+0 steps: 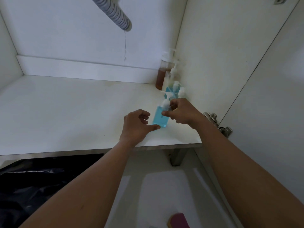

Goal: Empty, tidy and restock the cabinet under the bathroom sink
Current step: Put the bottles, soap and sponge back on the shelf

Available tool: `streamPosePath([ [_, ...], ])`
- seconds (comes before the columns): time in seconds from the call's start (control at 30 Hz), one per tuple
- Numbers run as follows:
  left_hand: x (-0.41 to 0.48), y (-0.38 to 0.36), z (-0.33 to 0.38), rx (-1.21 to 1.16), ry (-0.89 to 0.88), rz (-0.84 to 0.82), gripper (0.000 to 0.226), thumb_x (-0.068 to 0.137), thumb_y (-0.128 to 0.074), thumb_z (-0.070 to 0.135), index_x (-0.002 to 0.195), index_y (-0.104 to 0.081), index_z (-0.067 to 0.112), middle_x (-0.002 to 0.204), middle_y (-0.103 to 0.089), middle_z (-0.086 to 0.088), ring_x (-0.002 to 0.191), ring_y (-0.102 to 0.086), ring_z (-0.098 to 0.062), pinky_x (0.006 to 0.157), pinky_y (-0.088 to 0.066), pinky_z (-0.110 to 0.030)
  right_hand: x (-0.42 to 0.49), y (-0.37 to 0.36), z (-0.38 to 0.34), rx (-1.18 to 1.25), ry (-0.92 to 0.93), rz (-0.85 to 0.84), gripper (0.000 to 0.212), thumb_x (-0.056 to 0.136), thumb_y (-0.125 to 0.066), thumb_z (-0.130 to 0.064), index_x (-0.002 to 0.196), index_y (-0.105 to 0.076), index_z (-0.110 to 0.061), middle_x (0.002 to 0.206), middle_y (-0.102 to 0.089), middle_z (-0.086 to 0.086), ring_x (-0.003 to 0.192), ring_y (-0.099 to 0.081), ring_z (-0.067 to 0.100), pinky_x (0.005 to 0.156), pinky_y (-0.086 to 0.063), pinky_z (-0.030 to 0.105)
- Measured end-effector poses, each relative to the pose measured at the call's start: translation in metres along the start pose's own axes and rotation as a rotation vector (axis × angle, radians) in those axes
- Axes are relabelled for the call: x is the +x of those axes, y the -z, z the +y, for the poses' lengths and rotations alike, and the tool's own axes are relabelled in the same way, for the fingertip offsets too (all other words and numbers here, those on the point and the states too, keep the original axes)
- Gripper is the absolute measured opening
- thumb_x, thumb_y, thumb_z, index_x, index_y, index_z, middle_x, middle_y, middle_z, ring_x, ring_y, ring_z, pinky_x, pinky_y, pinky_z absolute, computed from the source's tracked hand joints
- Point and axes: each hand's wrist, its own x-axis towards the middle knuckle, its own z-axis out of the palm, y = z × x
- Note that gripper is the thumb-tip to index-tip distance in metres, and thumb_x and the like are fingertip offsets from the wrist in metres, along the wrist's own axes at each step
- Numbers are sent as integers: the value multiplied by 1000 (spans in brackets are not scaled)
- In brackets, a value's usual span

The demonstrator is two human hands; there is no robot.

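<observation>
— Where is the bottle (160, 118) relative to the hands?

— Between them. It stands on the cabinet floor (82, 112), near the front edge and close to the right wall. The right hand (182, 112) pinches it at the top, just below the pump. The left hand (136, 125) grasps nothing: its fingers are loosely curled just beside the bottle, and its thumb tip touches the base.

— And how does the bottle look?

— It is clear, filled with blue liquid and capped by a white pump that is slightly blurred. Behind it, along the wall, stand a second blue bottle (172, 92) and an amber bottle (162, 78).
</observation>
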Motion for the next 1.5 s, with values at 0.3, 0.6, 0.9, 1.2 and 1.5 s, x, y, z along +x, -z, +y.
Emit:
streamPosePath([
  [0.3, -1, 1, -1, -83, 36, 49, 60, 58, -95, 43, 107, -68, 21, 87, -68, 7, 82, -67, -12, 86, -58, -36, 15, 21, 27, -178, -244, 313, 41, 90, -65, -19, 128, -57, -4, 126, -61, 16, 111, -61, 32, 88, -53, 37],
  [0.6, -1, 1, 1, -91, 27, 61, 62, 58, -95, 43, 109, -69, 17, 87, -68, 5, 78, -68, -12, 76, -57, -23, 18, -9, 18, -232, -198, 573, 66, 83, -71, -47, 126, -35, -14, 125, -42, 13, 104, -59, 30, 72, -53, 39],
  [0.9, 0, -1, -5, -75, 18, 56, 64, 57, -94, 49, 109, -68, 21, 88, -68, 7, 84, -66, -11, 80, -57, -24, 38, 18, 15, -516, -201, 509, 39, 93, -62, -30, 123, -53, -7, 125, -57, 15, 113, -59, 35, 86, -48, 38],
  [1.2, -3, -5, 3, 287, 40, -147, 82, 66, -81, 63, 136, -57, 27, 148, -48, 5, 140, -36, -17, 113, -32, -37, 52, 23, 22, -474, -172, 540, 47, 87, -73, -20, 124, -51, -2, 125, -60, 17, 115, -60, 32, 87, -50, 37],
  [1.5, -4, -9, 5, 727, -80, -377, 82, 90, -33, 78, 155, -31, 27, 164, -22, -2, 153, -10, -27, 125, -7, -48, 13, -1, 9, -398, -151, 433, 80, 90, -67, -11, 150, -15, 2, 136, -43, 19, 114, -59, 32, 85, -51, 36],
])
